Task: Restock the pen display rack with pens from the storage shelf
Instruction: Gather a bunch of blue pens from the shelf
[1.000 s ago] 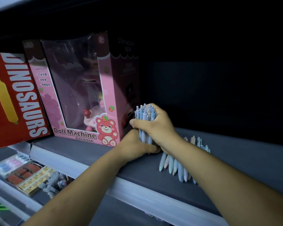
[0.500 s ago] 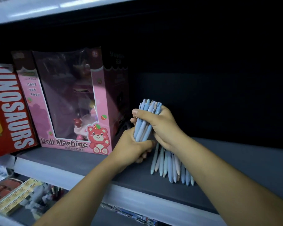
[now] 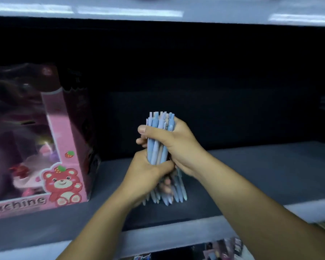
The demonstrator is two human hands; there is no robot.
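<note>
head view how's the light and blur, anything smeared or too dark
Head view: dim, back of the shelf nearly black; motion blur smears the doll machine box and the lower right corner; glare streaks on the upper shelf edge; the pen bundle is fairly sharp.

Right of the pink cardboard toy box [image 3: 64, 147] printed with a red bear, we hold an upright bundle of pale blue plastic pens [image 3: 159, 139]. Our right hand [image 3: 174, 141] grips its upper part, and our left hand [image 3: 148, 171] grips its lower part. Loose pens [image 3: 176, 196] lie below on the dark grey shelf board [image 3: 251, 175] the box stands on.
</note>
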